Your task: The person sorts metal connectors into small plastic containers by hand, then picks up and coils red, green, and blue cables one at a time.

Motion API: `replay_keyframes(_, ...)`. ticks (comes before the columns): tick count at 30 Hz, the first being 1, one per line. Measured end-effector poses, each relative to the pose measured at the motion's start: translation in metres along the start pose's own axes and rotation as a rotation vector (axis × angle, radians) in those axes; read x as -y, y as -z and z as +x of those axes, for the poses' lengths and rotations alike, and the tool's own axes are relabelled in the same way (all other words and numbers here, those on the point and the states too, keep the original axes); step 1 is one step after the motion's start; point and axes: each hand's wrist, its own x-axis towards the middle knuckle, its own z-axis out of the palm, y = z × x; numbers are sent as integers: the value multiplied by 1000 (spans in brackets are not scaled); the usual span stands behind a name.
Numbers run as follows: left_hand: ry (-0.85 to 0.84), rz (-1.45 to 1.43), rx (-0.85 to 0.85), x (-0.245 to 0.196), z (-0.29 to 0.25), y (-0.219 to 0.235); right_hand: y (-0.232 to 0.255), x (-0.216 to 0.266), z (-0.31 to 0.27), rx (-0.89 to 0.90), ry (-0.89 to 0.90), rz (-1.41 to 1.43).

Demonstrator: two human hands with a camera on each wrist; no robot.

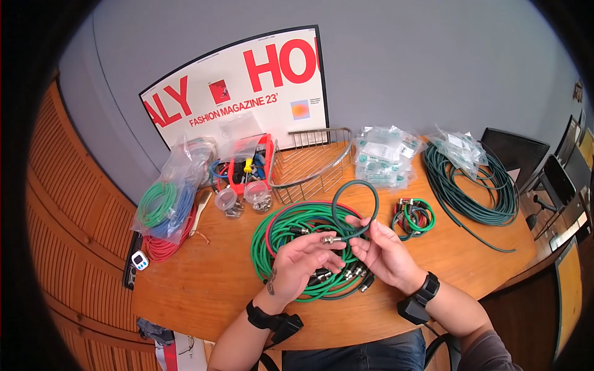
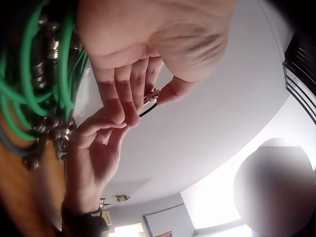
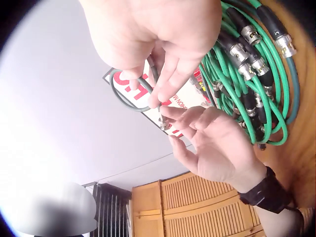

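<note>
My right hand (image 1: 391,258) grips a dark green coaxial cable (image 1: 335,209) near its end, and the cable rises in a loop above the fingers. A silver BNC connector (image 1: 328,239) on that end points toward the left hand. My left hand (image 1: 296,267) is close around the connector, with fingers loosely extended and the thumb apart from them. In the right wrist view, the connector (image 3: 164,125) shows between the left thumb and forefinger. Below both hands lies a coiled pile of green cables (image 1: 263,247) with several BNC connectors; one red cable runs among them.
A wire basket (image 1: 309,179), a red bin of tools (image 1: 266,162) and small cups of metal parts (image 1: 255,191) stand behind the pile. Bagged cables (image 1: 162,207) lie left. Rightward are clear packets (image 1: 383,157), a small cable bundle (image 1: 421,217) and a large dark coil (image 1: 510,204).
</note>
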Motion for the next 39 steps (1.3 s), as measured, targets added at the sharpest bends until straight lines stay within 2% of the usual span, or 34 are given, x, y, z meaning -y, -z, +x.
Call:
replay_keyframes(2,25,162,-85,-3,0,-9,-2,1,0,-5,-3,19)
replay_keyframes(6,53,194,-42,8,-3,0,-4,-5,-2,47,-51,24)
replay_keyframes(8,-14,302,-34,9,-3,0,4,-12,-1,113,-84,20)
replay_keyframes(10,-35,275,-66,11,-2,3,0,-11,-1,88,-88,-6)
replay_keyframes(12,-56,249,-99,9,0,3,0,-11,0,-38,-32,-163)
replay_keyframes(14,-104,82,-242,2,2,0,3,-7,2,-68,33,-212)
replay_keyframes(15,-108,115,-287,-2,4,-1,4,-4,3,-97,98,-260)
replay_keyframes(19,-152,172,-365,-10,5,6,3,8,5,-166,96,-358)
replay_keyframes(25,-38,297,-289,-1,3,-1,-1,-2,1,-112,77,-593)
replay_keyframes(29,-14,282,-245,-4,3,-4,2,-5,3,-214,74,-585)
replay_keyframes(31,-67,238,-286,-2,3,-9,-2,-5,4,-253,98,-510)
replay_keyframes(34,-31,187,-304,4,3,-4,-11,-6,3,-265,102,-426)
replay_keyframes(38,-10,136,-279,2,4,-5,-8,-11,1,-237,107,-423)
replay_keyframes(39,9,200,-278,2,3,-5,-9,-11,1,-211,118,-481)
